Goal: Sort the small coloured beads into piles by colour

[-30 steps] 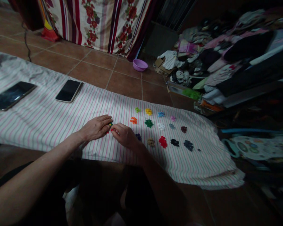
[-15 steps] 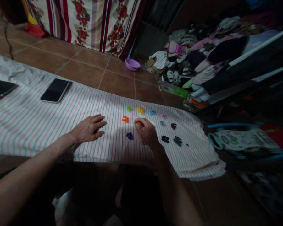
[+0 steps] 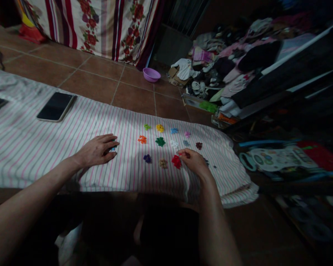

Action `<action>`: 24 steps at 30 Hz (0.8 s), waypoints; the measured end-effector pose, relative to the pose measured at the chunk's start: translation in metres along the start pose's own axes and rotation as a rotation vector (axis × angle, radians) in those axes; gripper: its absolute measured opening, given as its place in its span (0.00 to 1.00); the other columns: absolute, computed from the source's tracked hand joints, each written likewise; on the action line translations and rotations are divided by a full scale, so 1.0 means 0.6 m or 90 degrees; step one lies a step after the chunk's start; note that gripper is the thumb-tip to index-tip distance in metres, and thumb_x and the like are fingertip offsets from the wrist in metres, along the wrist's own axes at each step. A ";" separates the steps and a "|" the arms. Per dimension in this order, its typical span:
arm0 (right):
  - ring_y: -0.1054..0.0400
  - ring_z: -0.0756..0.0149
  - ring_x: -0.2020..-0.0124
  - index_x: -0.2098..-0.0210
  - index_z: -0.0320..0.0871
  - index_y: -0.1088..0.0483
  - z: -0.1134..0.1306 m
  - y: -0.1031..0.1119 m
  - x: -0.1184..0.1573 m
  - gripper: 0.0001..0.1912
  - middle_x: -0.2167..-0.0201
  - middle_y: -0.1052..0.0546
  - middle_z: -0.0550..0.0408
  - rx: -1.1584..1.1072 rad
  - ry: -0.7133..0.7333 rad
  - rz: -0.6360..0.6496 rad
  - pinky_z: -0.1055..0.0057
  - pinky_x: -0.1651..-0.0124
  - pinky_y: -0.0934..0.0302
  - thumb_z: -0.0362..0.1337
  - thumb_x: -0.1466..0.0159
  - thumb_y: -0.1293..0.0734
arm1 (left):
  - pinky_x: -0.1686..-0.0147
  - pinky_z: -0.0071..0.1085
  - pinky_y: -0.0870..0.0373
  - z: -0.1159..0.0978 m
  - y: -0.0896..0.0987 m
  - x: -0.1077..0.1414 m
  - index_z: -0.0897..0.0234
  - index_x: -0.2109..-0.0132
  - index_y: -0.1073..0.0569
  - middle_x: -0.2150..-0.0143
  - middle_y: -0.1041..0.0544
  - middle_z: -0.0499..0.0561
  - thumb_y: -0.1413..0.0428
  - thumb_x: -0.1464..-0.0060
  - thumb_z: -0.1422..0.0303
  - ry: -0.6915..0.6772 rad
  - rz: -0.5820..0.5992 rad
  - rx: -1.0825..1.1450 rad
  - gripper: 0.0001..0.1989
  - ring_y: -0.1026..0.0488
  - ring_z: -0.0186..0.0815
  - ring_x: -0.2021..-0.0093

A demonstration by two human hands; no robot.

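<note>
My left hand (image 3: 97, 149) lies on the striped cloth (image 3: 127, 173), fingers stretched out over a few small bluish and white pieces (image 3: 113, 149) that are partly hidden. My right hand (image 3: 194, 160) pinches a small red piece (image 3: 180, 153) just above the pile of red pieces (image 3: 176, 161). Close by sit piles of white pieces (image 3: 174, 144), tan pieces (image 3: 162, 163), green pieces (image 3: 160, 141) and dark purple pieces (image 3: 147, 158). Orange pieces (image 3: 142, 139) and yellow pieces (image 3: 160, 128) lie farther left. A dark grey pile (image 3: 206, 162) is partly covered by my right hand.
Light green (image 3: 147, 127), blue (image 3: 174, 130), pink (image 3: 187, 134), grey (image 3: 185, 143) and brown (image 3: 199, 146) piles also lie on the cloth. A phone (image 3: 56, 107) rests at left. Beyond are a purple basin (image 3: 151, 75) and heaped clothes (image 3: 233, 62).
My right hand has moved right with the red piece, from over the green pile to the red one, uncovering the green, tan and red piles. My left hand keeps its place on the cloth.
</note>
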State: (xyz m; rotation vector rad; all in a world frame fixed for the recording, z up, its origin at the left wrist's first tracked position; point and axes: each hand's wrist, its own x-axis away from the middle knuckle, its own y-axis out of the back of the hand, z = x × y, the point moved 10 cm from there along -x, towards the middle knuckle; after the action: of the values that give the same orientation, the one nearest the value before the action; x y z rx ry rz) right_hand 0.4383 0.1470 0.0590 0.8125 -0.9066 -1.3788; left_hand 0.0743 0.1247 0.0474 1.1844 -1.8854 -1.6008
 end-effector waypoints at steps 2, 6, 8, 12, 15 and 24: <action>0.29 0.66 0.72 0.67 0.44 0.25 -0.001 -0.012 0.003 0.10 0.74 0.22 0.56 -0.011 -0.017 0.052 0.72 0.68 0.39 0.34 0.45 0.37 | 0.39 0.45 0.35 -0.001 0.001 -0.001 0.66 0.46 0.27 0.40 0.30 0.61 0.52 0.41 0.59 -0.002 0.000 -0.002 0.22 0.34 0.46 0.39; 0.28 0.66 0.71 0.66 0.44 0.24 0.002 -0.018 0.008 0.10 0.73 0.21 0.56 -0.018 -0.036 0.079 0.73 0.68 0.40 0.33 0.46 0.36 | 0.40 0.45 0.35 -0.002 0.002 -0.001 0.66 0.45 0.28 0.40 0.30 0.62 0.52 0.40 0.59 -0.009 -0.002 -0.006 0.22 0.34 0.46 0.39; 0.28 0.65 0.71 0.67 0.45 0.24 0.003 -0.017 0.009 0.09 0.73 0.21 0.56 0.002 -0.042 0.079 0.73 0.69 0.41 0.35 0.46 0.36 | 0.40 0.46 0.35 -0.002 0.001 -0.001 0.65 0.45 0.28 0.40 0.30 0.61 0.52 0.40 0.59 -0.010 -0.006 -0.005 0.22 0.34 0.46 0.39; 0.29 0.64 0.72 0.71 0.46 0.25 0.012 0.001 0.008 0.09 0.74 0.22 0.56 0.072 -0.046 0.018 0.72 0.70 0.43 0.37 0.42 0.37 | 0.40 0.46 0.35 0.000 0.000 0.000 0.64 0.45 0.27 0.40 0.30 0.61 0.51 0.41 0.59 -0.005 -0.013 -0.006 0.21 0.34 0.46 0.39; 0.31 0.64 0.73 0.72 0.46 0.27 0.041 0.015 0.006 0.11 0.75 0.23 0.55 0.103 -0.017 -0.070 0.72 0.70 0.45 0.38 0.39 0.39 | 0.40 0.45 0.35 0.000 -0.001 0.000 0.65 0.45 0.27 0.40 0.29 0.61 0.52 0.40 0.60 -0.004 -0.012 -0.011 0.22 0.34 0.46 0.39; 0.32 0.66 0.69 0.69 0.44 0.29 0.246 -0.103 0.014 0.10 0.72 0.25 0.54 0.039 0.276 -0.058 0.72 0.65 0.44 0.35 0.35 0.41 | 0.39 0.40 0.36 0.016 -0.003 -0.007 0.63 0.47 0.26 0.41 0.28 0.55 0.57 0.39 0.69 0.036 0.016 0.032 0.20 0.35 0.39 0.38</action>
State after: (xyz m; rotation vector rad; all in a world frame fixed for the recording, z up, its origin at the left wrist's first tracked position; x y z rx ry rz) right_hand 0.2784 0.1419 0.0702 1.1571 -0.5814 -1.1902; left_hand 0.0701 0.1341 0.0441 1.2092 -1.9071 -1.5001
